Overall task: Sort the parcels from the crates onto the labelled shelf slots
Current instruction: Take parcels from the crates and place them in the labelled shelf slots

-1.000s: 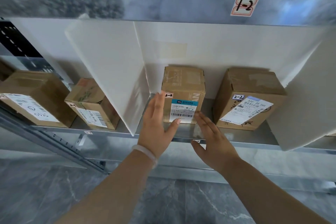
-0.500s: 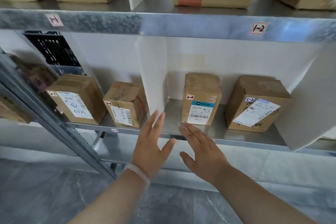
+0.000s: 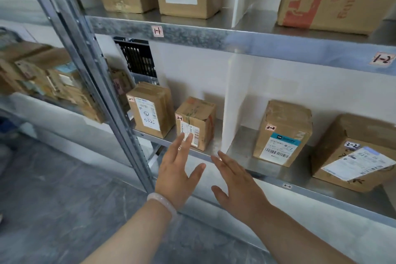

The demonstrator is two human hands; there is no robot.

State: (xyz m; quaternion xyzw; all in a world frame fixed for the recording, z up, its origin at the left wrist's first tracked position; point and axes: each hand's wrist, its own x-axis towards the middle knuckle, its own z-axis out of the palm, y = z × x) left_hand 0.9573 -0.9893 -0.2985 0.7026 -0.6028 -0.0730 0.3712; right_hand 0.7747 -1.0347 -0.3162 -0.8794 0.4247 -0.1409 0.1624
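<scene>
A brown parcel tagged 2-2 with a teal-banded label (image 3: pixel 282 133) stands upright in the lower shelf's right slot, beside a larger 2-2 parcel (image 3: pixel 355 154). Left of the white divider (image 3: pixel 233 111) stand two parcels tagged 2-1, a small one (image 3: pixel 198 121) and a taller one (image 3: pixel 151 109). My left hand (image 3: pixel 177 171) and my right hand (image 3: pixel 237 182) hover flat and empty in front of the lower shelf edge (image 3: pixel 287 185), touching nothing.
The upper shelf, labelled 1-1 (image 3: pixel 157 31) and 1-2 (image 3: pixel 382 59), carries several large cartons. A slanted metal upright (image 3: pixel 107 83) crosses the left side, with more boxes behind it on another rack. Grey stone floor lies below.
Both hands have drawn back from the teal-label parcel and off the shelf edge. The view has swung left and up, bringing the upright and upper shelf into sight.
</scene>
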